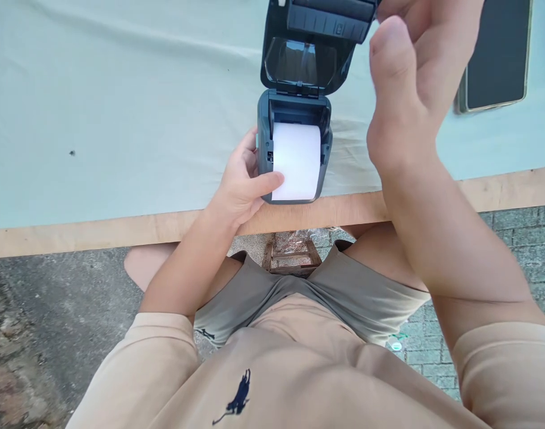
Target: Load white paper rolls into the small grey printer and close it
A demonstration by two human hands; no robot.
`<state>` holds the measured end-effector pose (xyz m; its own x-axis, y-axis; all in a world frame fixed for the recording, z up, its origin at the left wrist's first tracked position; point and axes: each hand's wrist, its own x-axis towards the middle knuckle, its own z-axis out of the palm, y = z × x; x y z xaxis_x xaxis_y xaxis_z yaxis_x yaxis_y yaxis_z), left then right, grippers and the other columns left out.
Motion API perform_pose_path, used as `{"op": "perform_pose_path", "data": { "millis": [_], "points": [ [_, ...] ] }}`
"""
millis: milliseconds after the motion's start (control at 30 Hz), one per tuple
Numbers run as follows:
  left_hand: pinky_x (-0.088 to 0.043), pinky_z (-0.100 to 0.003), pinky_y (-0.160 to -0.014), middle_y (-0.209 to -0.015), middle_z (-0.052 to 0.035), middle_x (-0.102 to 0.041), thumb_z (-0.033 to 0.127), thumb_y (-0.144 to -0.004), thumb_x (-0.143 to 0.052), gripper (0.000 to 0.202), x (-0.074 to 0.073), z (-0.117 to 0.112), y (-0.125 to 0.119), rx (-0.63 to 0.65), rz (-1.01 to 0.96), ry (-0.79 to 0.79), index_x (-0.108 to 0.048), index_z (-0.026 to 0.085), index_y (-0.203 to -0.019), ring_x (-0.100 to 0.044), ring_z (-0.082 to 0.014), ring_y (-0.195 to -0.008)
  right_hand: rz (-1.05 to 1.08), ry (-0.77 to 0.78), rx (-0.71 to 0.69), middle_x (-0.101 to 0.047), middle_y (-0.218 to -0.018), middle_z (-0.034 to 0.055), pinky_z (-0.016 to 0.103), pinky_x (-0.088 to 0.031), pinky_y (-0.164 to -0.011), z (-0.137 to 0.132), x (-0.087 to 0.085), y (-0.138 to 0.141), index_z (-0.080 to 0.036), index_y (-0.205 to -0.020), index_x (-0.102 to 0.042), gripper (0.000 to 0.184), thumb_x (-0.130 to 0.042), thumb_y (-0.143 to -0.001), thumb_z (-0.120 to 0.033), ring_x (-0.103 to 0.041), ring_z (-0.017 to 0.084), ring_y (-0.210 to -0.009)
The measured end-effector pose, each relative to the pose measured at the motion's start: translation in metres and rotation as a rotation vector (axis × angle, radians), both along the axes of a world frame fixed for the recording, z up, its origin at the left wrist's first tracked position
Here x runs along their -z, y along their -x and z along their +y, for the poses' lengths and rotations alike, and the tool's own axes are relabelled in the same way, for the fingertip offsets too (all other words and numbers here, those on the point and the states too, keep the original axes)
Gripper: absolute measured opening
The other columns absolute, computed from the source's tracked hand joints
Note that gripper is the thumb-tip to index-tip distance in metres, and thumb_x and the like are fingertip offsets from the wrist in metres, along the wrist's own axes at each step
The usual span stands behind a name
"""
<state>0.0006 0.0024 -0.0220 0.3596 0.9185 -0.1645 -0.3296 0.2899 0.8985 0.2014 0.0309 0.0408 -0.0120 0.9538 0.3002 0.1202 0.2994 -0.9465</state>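
Note:
A dark portable printer stands at the table's front edge with its lid swung up and away from me. A roll of white paper sits in its compartment. My left hand grips the printer's left side, thumb resting on the paper's lower left edge. Inside the lid are a clear window and a ridged dark block. Up at the top right, my right hand is beside the lid's upper right corner and seems to touch it. Its thumb stands apart, while its other fingers are mostly hidden or out of frame.
A dark-screened phone or tablet lies to the right of my right hand. Pale cloth covers the table, whose bare wooden edge runs across in front of me. Below, a small wooden frame shows between my legs.

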Motion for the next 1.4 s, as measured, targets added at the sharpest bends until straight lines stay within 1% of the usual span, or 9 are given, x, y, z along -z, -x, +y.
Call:
{"op": "perform_pose_path", "data": {
  "millis": [67,167,233,367,500,667,933,1133,1400],
  "points": [
    [-0.064,-0.044,-0.085,-0.103,-0.0037,-0.072,0.042,-0.049,-0.088,0.069,0.0,-0.001,-0.001,-0.013,-0.007,-0.003,-0.056,0.025,-0.109,-0.059,-0.037,-0.128,-0.059,0.016,-0.016,-0.06,-0.122,-0.0109,0.031,-0.045,-0.107,-0.002,0.002,0.003,-0.03,-0.115,-0.062,0.025,-0.053,-0.093,-0.04,-0.059,0.018,-0.118],
    [-0.063,-0.045,-0.088,-0.1,-0.0025,-0.071,0.041,-0.053,-0.087,0.065,-0.002,-0.002,-0.002,-0.047,-0.037,0.013,-0.057,0.025,-0.108,-0.061,-0.0359,-0.125,-0.34,-0.38,-0.028,-0.065,-0.102,0.0029,0.043,-0.054,-0.098,-0.01,0.009,0.007,-0.025,-0.101,-0.067,0.019,-0.053,-0.094,-0.036,-0.062,0.021,-0.103],
    [-0.061,-0.046,-0.093,-0.104,-0.0032,-0.071,0.042,-0.055,-0.086,0.062,-0.003,-0.003,-0.003,-0.051,-0.043,0.018,-0.056,0.025,-0.107,-0.058,-0.0354,-0.13,-0.397,-0.428,-0.082,-0.064,-0.104,0.0047,0.046,-0.053,-0.101,-0.015,0.015,0.007,-0.027,-0.095,-0.066,0.014,-0.055,-0.091,-0.035,-0.061,0.022,-0.106],
    [-0.058,-0.045,-0.099,-0.109,-0.0045,-0.071,0.043,-0.053,-0.088,0.064,-0.006,-0.004,-0.003,-0.027,-0.039,0.0,-0.055,0.025,-0.105,-0.053,-0.035,-0.135,-0.377,-0.301,-0.106,-0.058,-0.118,0.0037,0.044,-0.055,-0.101,-0.023,0.023,0.007,-0.029,-0.1,-0.063,0.016,-0.058,-0.09,-0.04,-0.057,0.023,-0.118],
    [-0.058,-0.044,-0.1,-0.105,-0.0026,-0.072,0.042,-0.058,-0.086,0.061,-0.009,-0.005,-0.002,-0.031,-0.115,-0.003,-0.057,0.026,-0.109,-0.054,-0.0328,-0.134,-0.212,-0.015,-0.173,-0.048,-0.136,0.0023,0.035,-0.059,-0.092,-0.024,0.029,0.007,-0.033,-0.126,-0.049,0.053,-0.066,-0.082,-0.057,-0.059,0.022,-0.116],
    [-0.057,-0.043,-0.102,-0.101,-0.0037,-0.071,0.045,-0.074,-0.076,0.047,-0.015,-0.007,-0.003,-0.02,-0.187,0.011,-0.06,0.02,-0.112,-0.058,-0.0291,-0.13,-0.091,0.175,-0.34,-0.058,-0.118,0.0019,0.029,-0.059,-0.075,-0.024,0.034,0.009,-0.032,-0.135,-0.036,0.07,-0.067,-0.081,-0.062,-0.065,0.015,-0.09],
    [-0.058,-0.037,-0.096,-0.097,-0.0029,-0.071,0.043,-0.076,-0.075,0.038,-0.02,-0.008,-0.004,-0.035,-0.147,0.056,-0.062,0.021,-0.105,-0.064,-0.0262,-0.122,-0.032,0.227,-0.331,-0.059,-0.115,0.0033,0.029,-0.058,-0.071,-0.024,0.028,0.009,-0.03,-0.134,-0.035,0.075,-0.074,-0.077,-0.058,-0.064,0.018,-0.099],
    [-0.058,-0.037,-0.095,-0.098,-0.0047,-0.069,0.038,-0.081,-0.07,0.034,-0.021,-0.008,-0.005,-0.015,-0.193,0.06,-0.061,0.017,-0.107,-0.065,-0.0251,-0.119,-0.1,0.239,-0.267,-0.057,-0.118,0.0022,0.025,-0.057,-0.065,-0.028,0.029,0.013,-0.033,-0.137,-0.032,0.074,-0.067,-0.08,-0.064,-0.065,0.014,-0.087],
    [-0.054,-0.04,-0.1,-0.102,-0.0041,-0.067,0.036,-0.081,-0.07,0.033,-0.02,-0.009,-0.006,-0.049,-0.171,0.032,-0.06,0.02,-0.108,-0.056,-0.0272,-0.131,-0.284,0.028,-0.189,-0.033,-0.152,0.0012,0.037,-0.052,-0.104,-0.028,0.015,0.026,-0.035,-0.137,-0.034,0.071,-0.071,-0.079,-0.049,-0.049,0.025,-0.13]
  ]
}}
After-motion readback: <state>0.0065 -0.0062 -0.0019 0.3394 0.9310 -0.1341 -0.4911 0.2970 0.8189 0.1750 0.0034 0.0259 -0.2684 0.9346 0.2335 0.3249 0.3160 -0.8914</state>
